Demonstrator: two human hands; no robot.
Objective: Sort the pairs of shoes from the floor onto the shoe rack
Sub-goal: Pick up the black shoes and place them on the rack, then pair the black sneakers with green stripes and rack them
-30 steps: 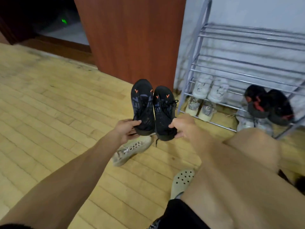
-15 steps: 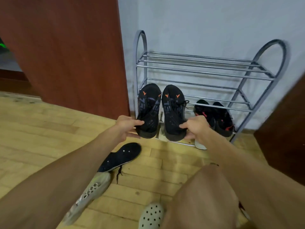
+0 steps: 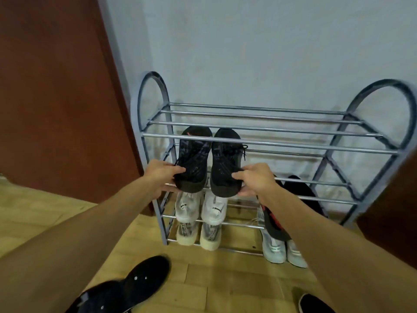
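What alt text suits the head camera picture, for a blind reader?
The left hand and right hand hold a pair of black sneakers by the heels at a grey shoe rack. White shoes sit below; another black shoe lies on the floor.

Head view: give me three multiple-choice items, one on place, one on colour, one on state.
1. Where are the black shoes?
A. On the floor
B. Toes under the top tier of the rack
C. On top of the top tier

2. What colour is the pair just below them?
A. White
B. Red
C. Green

3. What are the left grip and right grip doing?
A. Both empty
B. Only one holds
C. Each holds one black shoe

Answers: B, the front top bar crosses over the toes; A, white uppers show under the heels; C, a thumb and fingers pinch each heel.
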